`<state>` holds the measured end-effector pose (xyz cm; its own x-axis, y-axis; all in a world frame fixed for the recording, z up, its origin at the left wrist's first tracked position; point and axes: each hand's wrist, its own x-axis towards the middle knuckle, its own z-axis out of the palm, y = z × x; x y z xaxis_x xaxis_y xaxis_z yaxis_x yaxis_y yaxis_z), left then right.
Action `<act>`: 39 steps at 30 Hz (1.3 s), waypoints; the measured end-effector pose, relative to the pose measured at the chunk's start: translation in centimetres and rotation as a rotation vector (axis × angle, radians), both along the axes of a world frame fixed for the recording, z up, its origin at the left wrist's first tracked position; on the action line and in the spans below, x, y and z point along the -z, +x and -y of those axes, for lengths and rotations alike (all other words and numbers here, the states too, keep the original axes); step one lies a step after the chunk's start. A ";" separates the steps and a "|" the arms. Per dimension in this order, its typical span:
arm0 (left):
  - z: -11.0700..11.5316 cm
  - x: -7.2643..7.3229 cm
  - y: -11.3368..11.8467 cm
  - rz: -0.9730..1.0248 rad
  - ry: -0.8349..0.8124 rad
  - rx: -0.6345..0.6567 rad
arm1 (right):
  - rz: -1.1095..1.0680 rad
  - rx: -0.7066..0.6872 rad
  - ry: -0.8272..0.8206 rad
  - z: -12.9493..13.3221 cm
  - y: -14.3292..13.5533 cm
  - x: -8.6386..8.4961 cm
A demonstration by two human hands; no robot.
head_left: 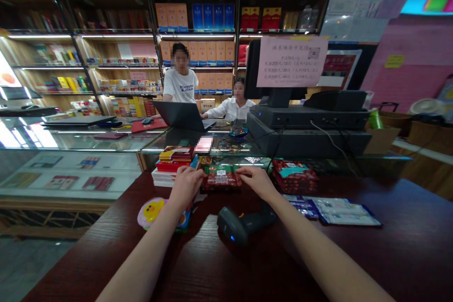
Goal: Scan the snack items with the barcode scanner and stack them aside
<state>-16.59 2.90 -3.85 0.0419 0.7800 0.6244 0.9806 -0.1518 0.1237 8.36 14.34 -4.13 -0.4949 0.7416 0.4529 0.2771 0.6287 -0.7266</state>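
A green and dark red packet of almond chocolate (221,178) is at the far side of the dark wooden counter. My left hand (187,186) closes on its left end, and my right hand (257,181) pinches its right end between thumb and fingers. Below the packet lies a black barcode scanner (235,226) with a blue light showing. Beside my left hand stands a stack of red, yellow and white boxes (173,163). To the right of my right hand is a pile of similar dark red packets (293,174).
Blue and white packets (345,211) lie at the right, and a yellow duck item (152,210) lies partly behind my left forearm. A glass display counter (155,144) carries a laptop (186,114) and a monitor (253,68). Two people are behind it.
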 end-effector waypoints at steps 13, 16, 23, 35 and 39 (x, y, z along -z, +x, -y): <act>-1.8 -2.0 0.6 -0.535 -0.027 -0.007 | 0.334 -0.067 0.127 -2.4 -1.6 1.2; -2.2 -1.8 0.6 -0.604 -0.034 -0.005 | 0.382 -0.071 0.118 -2.6 -2.0 1.2; -2.4 -1.2 0.4 -0.654 -0.036 -0.004 | 0.445 -0.051 0.122 -2.4 -2.3 1.3; -1.5 -0.5 -0.6 -0.661 -0.082 0.012 | 0.560 -0.086 0.069 -2.1 -2.0 1.8; -0.8 -0.8 -0.5 -0.598 -0.075 0.013 | 0.623 -0.087 0.021 -1.6 -1.9 1.5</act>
<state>-17.12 3.68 -3.08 0.3785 0.8181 0.4328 0.8816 -0.1762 -0.4379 6.49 15.96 -5.62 -0.7287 0.6808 0.0740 0.5918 0.6804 -0.4322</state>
